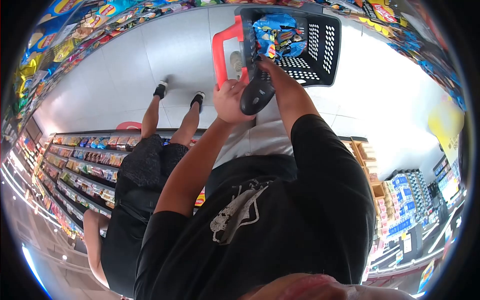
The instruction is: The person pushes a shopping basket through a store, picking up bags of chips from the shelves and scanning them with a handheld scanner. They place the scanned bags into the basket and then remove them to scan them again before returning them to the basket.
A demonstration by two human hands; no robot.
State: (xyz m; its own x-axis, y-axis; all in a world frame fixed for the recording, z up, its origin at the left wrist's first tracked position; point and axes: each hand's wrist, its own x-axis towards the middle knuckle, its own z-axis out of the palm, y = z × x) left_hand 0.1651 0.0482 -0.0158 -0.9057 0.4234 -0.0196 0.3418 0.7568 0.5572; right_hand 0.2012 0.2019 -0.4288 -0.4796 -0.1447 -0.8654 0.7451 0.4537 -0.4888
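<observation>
A dark grey shopping basket [332, 47] with perforated walls is at the top centre, with blue snack bags [275, 25] inside. My left hand [232, 101] has its fingers curled round the lower end of the basket's red handle [218, 52]. Beside it, my right hand [267, 65] is at the basket's near rim, close to the bags; its fingers are mostly hidden. A black rounded object [257, 95] lies between my hands, and I cannot tell what it is.
A person in dark clothes [127, 220] stands close on the left, with black shoes on the pale tiled floor [135, 55]. Shelves of packaged goods [95, 165] line the left. Snack bags [65, 50] hang along the top. Wooden shelving [367, 160] and stacked goods [402, 200] are at right.
</observation>
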